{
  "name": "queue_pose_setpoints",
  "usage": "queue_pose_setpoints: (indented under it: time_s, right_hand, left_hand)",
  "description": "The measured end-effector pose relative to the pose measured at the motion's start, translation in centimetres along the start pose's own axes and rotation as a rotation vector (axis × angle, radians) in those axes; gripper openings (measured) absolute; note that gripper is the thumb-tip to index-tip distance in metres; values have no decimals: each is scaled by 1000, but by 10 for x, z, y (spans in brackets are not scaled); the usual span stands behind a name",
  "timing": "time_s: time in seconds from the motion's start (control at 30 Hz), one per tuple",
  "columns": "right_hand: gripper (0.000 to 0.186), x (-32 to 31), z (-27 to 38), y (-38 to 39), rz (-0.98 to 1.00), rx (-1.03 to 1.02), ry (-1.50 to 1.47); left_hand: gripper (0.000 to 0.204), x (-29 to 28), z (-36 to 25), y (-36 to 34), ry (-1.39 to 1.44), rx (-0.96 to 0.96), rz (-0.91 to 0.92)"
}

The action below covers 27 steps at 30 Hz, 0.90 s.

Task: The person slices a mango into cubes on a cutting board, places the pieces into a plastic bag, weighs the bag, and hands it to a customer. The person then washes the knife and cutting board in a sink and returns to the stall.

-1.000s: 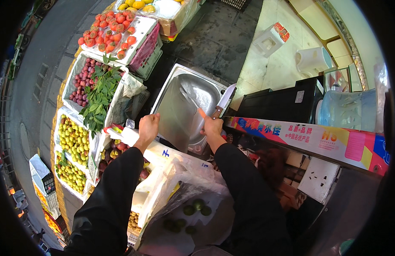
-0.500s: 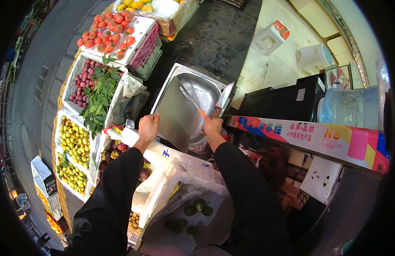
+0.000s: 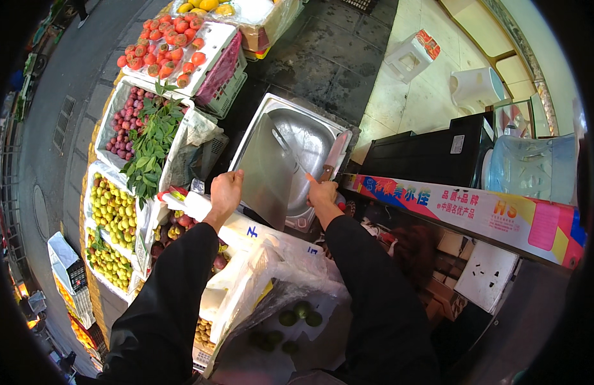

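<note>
My left hand (image 3: 225, 192) is closed at the near left side of a steel sink (image 3: 319, 131), beside a flat grey metal sheet (image 3: 261, 173) that slants over its left half. What its fingers grip is hidden. At the sink's right side my right hand (image 3: 324, 194) is curled, one digit pointing forward over the basin; I cannot make out what is in it. A slim shiny metal piece (image 3: 284, 140) lies between the sheet and that digit. On the right rim rests a knife (image 3: 336, 153) with a brown handle, just ahead of my right hand.
Crates of persimmons (image 3: 165, 48), plums (image 3: 125, 125) with green leaves (image 3: 152, 144), and green-yellow jujubes (image 3: 114, 212) line the left. Below my arms is a plastic-covered box with several green fruits (image 3: 302, 310). A printed board (image 3: 464, 208), black case (image 3: 425, 151) and white stool (image 3: 412, 58) are at right.
My right hand has drawn slightly back from the basin. My left hand stays nearly where it was. A person's leg has come into the street at the upper left.
</note>
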State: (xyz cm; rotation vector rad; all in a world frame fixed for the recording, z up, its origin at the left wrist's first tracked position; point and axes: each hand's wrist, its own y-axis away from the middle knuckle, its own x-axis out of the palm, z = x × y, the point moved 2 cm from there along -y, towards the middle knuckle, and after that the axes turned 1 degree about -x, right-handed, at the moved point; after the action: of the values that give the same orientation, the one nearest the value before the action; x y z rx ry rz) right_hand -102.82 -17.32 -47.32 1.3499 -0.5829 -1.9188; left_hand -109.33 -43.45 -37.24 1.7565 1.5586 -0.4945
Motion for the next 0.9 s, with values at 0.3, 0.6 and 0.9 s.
queue_pose_setpoints:
  time_s: [0.3,0.6,0.9]
  right_hand:
    - [39,-26,19,69,397,-153,171]
    - [19,-36,25,80,465,-138,-54]
    - [23,-72,39,94,426,-277,56]
  left_hand:
    - [45,-1,-3,-2,10,-56,34]
    - [47,-1,7,-7,92,-66,19]
    - [48,-5,7,-5,34,31,25]
